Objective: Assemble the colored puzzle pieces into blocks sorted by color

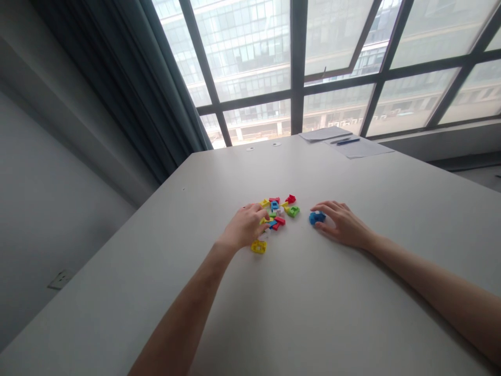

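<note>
A small pile of coloured plastic toy pieces [279,221] lies on the white table, in red, yellow, green, blue and white. My left hand [246,224] is over the pile's left side, its fingers curved with a gap between thumb and forefinger; some pieces there are hidden behind the fingers. Just below that hand sits a yellow frame-like piece [258,247]. To the right, apart from the pile, my right hand [340,222] rests on the table with thumb and fingers around a blue plastic piece [316,218]. A green piece [293,211] and a red piece [290,199] lie at the pile's right edge.
The white table [250,313] reaches to a large window [297,68]. Paper sheets [366,148] and dark pens [347,141] lie at its far right. A dark curtain [133,78] hangs at the left, and a wall socket [60,280] shows low on the left wall.
</note>
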Tool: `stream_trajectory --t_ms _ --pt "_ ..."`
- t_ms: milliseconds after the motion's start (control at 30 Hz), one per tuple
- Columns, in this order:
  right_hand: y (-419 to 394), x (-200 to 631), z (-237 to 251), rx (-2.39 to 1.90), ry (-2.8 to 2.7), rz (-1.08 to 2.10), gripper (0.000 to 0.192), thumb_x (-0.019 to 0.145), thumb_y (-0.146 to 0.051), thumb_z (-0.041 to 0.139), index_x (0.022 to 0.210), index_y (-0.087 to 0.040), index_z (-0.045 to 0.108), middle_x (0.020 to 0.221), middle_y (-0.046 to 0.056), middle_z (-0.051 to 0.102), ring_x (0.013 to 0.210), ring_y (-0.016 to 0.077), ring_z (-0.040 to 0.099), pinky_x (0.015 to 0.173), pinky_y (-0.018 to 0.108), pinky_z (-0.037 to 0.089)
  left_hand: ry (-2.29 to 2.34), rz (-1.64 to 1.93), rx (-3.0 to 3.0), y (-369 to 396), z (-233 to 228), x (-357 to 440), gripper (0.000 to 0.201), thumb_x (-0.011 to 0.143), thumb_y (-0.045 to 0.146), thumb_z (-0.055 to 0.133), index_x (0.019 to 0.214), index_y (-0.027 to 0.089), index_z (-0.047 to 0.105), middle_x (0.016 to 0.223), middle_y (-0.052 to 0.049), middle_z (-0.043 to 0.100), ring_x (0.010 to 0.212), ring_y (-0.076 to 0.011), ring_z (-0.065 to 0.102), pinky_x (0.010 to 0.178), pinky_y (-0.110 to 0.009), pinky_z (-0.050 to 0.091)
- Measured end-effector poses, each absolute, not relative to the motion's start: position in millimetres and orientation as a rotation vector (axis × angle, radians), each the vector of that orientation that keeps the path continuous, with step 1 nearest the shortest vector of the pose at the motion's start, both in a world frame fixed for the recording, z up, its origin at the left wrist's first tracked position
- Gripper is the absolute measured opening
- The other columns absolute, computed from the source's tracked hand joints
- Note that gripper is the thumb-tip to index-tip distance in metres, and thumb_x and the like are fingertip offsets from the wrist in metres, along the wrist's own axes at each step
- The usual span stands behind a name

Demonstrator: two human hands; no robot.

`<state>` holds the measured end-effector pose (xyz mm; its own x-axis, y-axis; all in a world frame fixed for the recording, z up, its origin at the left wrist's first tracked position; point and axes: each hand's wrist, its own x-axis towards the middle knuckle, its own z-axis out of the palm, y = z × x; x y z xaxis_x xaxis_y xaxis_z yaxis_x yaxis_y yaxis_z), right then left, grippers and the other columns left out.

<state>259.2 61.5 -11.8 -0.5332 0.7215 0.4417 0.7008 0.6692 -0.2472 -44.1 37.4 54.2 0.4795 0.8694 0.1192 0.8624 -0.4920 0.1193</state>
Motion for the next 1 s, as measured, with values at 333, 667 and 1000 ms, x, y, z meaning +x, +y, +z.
stream_trajectory --t_ms 333,667,1000 --pt "61.5 259.0 -11.6 -1.102 -2.388 0.068 0.028 0.091 -0.035 0.051 0.117 -0.024 0.054 0.121 0.01 0.061 0.112 0.0262 0.056 0.094 0.045 0.04 1.733 0.143 2.816 34.5 43.1 -32.6 0.016 0.081 0.03 0.07 0.093 0.021 0.063 0.103 -0.007 0.064 0.103 -0.0252 0.058 0.088 -0.035 0.045" --pt "60.8 258.7 -11.4 -1.107 -2.384 0.056 0.028 0.091 -0.035 0.05 0.117 -0.025 0.055 0.12 0.01 0.062 0.112 0.0258 0.057 0.093 0.043 0.04 1.75 0.097 2.807 33.2 52.7 -33.8 0.016 0.083 0.025 0.069 0.095 0.019 0.06 0.106 -0.006 0.064 0.104 -0.0244 0.058 0.086 -0.035 0.046" --pt "51.4 249.3 -5.9 -0.994 -2.297 0.1 0.022 0.095 -0.034 0.047 0.112 -0.025 0.057 0.114 0.009 0.065 0.108 0.025 0.058 0.095 0.044 0.037 1.582 0.797 2.572 20.0 54.9 -10.7 0.017 0.085 0.017 0.066 0.096 0.021 0.055 0.094 -0.001 0.068 0.079 -0.0168 0.065 0.067 -0.026 0.049"
